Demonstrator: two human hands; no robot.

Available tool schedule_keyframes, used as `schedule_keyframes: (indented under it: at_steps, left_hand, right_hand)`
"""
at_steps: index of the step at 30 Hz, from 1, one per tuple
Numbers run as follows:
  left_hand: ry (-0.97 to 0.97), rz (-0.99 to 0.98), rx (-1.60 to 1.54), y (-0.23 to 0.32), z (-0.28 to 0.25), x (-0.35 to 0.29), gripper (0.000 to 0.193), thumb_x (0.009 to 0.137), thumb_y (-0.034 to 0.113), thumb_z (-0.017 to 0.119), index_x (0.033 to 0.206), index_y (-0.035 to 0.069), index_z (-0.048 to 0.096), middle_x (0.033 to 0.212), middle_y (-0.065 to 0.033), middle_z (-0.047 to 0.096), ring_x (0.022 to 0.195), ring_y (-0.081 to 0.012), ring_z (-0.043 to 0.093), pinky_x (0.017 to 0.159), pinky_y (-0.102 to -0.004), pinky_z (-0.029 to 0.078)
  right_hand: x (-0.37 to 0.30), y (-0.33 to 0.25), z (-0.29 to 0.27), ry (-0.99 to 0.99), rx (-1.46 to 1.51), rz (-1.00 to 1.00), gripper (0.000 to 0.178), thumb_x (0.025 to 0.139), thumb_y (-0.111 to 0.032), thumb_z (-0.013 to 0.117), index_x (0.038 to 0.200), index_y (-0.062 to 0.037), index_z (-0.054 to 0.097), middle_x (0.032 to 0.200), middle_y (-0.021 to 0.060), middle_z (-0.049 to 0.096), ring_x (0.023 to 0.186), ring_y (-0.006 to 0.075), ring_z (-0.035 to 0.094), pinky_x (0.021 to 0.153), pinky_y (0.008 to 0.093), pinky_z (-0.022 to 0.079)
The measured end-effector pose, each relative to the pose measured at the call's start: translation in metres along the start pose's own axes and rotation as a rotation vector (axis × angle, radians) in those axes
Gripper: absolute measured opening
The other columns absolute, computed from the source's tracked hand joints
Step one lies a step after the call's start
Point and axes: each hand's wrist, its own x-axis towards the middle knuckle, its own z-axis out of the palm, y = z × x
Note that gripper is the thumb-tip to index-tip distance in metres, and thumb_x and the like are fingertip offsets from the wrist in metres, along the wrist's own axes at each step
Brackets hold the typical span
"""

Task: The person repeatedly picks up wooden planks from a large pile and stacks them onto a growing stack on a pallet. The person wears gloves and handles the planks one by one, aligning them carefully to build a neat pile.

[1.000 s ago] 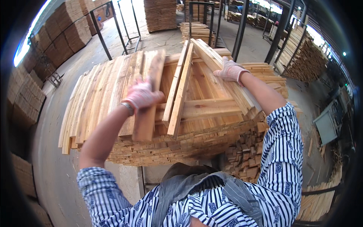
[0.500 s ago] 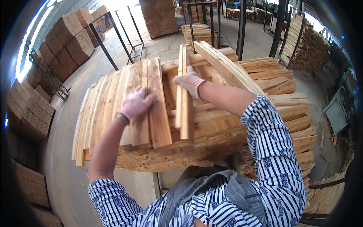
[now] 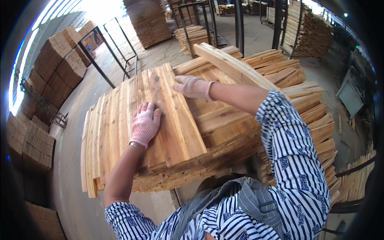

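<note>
A row of planks (image 3: pixel 116 124) lies side by side on top of a wide stack of lumber (image 3: pixel 208 168). My left hand (image 3: pixel 146 123), in a pinkish knit glove, rests flat on the row with its fingers stretched out. At the row's right edge, my right hand (image 3: pixel 194 87), gloved too, touches the far part of the outermost plank (image 3: pixel 186 124). Its fingers are extended and close round nothing that I can see. Right of that plank, the lower layer of boards (image 3: pixel 224 124) shows. Two thicker boards (image 3: pixel 236 68) lie slantwise beyond my right forearm.
Bundled slats (image 3: pixel 316 112) stick out along the right side. Black metal frames (image 3: pixel 96 60) stand behind the stack on the left, with more posts (image 3: pixel 239 28) at the back. Tall lumber piles (image 3: pixel 56 60) line the left. A grey metal panel (image 3: pixel 351 96) leans at right.
Two narrow planks that my right hand held on edge now appear to lie flat against the row, widening it rightward. My right hand has let go. The view has turned slightly.
</note>
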Motion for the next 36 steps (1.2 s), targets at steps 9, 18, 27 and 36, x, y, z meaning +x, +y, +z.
schedule_keyframes:
  at_steps: [9,18,27,36]
  left_hand:
    - [0.060,0.029,0.004,-0.017,0.009,0.000,0.054,0.101,0.042,0.046,0.139,0.004,0.052,0.146,-0.0194,0.050,0.141,-0.0366,0.040,0.117,-0.0457,0.029]
    - [0.010,0.004,0.010,-0.020,0.010,-0.008,0.054,0.101,0.042,0.046,0.141,0.006,0.050,0.148,-0.0196,0.048,0.142,-0.0357,0.039,0.118,-0.0474,0.026]
    - [0.033,0.053,-0.020,-0.010,0.013,0.001,0.053,0.102,0.041,0.045,0.140,0.004,0.051,0.147,-0.0208,0.049,0.141,-0.0378,0.038,0.118,-0.0470,0.027]
    - [0.071,0.058,-0.042,-0.029,0.011,-0.004,0.052,0.101,0.039,0.048,0.140,0.005,0.052,0.147,-0.0188,0.050,0.140,-0.0364,0.042,0.116,-0.0458,0.031]
  right_hand:
    - [-0.066,0.113,-0.156,-0.062,-0.267,0.488,0.085,0.075,-0.049,0.075,0.139,-0.0005,0.046,0.126,0.0230,0.062,0.112,0.0332,0.063,0.088,0.0420,0.054]
    - [-0.057,0.074,-0.124,-0.344,0.839,0.517,0.050,0.096,-0.040,0.060,0.129,-0.0024,0.055,0.109,0.0129,0.066,0.089,0.0172,0.067,0.082,0.0341,0.056]
    - [-0.004,0.081,0.018,-0.334,-0.304,-0.115,0.097,0.092,-0.061,0.056,0.157,0.0002,0.019,0.154,0.0346,0.031,0.145,0.0354,0.036,0.113,0.0425,0.039]
    - [-0.003,-0.032,-0.043,-0.263,-0.349,0.287,0.091,0.080,-0.058,0.067,0.145,0.0012,0.043,0.120,0.0328,0.063,0.113,0.0368,0.065,0.092,0.0399,0.053]
